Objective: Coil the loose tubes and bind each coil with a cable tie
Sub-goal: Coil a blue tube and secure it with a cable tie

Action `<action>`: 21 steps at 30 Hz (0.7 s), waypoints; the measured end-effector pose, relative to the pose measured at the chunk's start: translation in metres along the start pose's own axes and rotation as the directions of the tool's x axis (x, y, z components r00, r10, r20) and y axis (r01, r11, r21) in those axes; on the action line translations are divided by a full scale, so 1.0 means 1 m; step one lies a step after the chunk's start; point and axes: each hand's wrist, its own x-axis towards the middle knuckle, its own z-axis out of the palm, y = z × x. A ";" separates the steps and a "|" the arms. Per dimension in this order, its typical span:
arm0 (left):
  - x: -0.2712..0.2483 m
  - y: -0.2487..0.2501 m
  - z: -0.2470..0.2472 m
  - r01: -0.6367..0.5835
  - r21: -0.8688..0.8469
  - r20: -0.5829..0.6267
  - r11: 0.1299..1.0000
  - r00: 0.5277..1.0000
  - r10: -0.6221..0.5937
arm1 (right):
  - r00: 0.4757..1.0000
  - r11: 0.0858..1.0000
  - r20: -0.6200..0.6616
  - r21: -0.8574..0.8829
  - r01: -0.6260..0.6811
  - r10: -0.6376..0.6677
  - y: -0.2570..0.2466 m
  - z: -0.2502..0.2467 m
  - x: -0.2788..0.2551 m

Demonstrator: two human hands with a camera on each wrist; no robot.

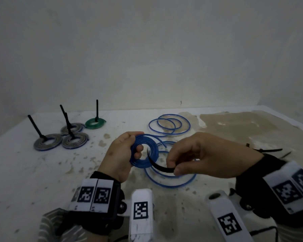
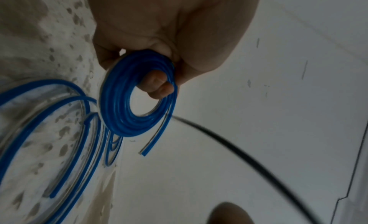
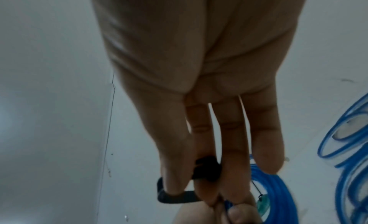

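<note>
My left hand (image 1: pixel 124 151) grips a tight blue tube coil (image 1: pixel 144 151) above the table, one finger poking through its hole; in the left wrist view the blue coil (image 2: pixel 127 101) hangs from my fingers with its free end (image 2: pixel 151 142) sticking out. My right hand (image 1: pixel 198 156) pinches a black cable tie (image 1: pixel 160 165) that curves up toward the coil's hole. In the right wrist view the cable tie (image 3: pixel 175 194) is between thumb and fingers, the blue coil (image 3: pixel 278 192) just beyond. Loose blue tubes lie under my hands (image 1: pixel 171 179) and farther back (image 1: pixel 170 125).
At the back left lie three grey coils (image 1: pixel 47 142) and a green coil (image 1: pixel 94 123), each bound with an upright black tie. Spare black ties (image 1: pixel 268 150) lie at the right. The white table (image 1: pixel 33 172) is stained, with a wall close behind.
</note>
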 end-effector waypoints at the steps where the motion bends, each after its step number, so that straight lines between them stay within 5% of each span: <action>1: 0.000 0.000 -0.001 -0.006 -0.001 -0.013 1.000 1.000 0.006 | 1.000 1.000 0.016 0.014 0.005 -0.005 -0.001 0.001 0.000; 5: 0.000 0.001 -0.001 -0.018 -0.014 0.006 1.000 1.000 0.018 | 0.999 0.995 0.028 -0.095 -0.035 0.037 0.002 0.003 0.006; 11: -0.001 0.001 0.001 0.036 -0.028 0.038 0.999 0.999 -0.035 | 0.990 0.953 -0.139 -0.296 -0.063 0.023 0.010 -0.006 0.015; 21: -0.001 -0.002 0.003 0.050 0.031 0.052 0.998 0.997 -0.052 | 0.971 0.937 -0.229 -0.321 -0.138 0.065 0.015 0.002 0.036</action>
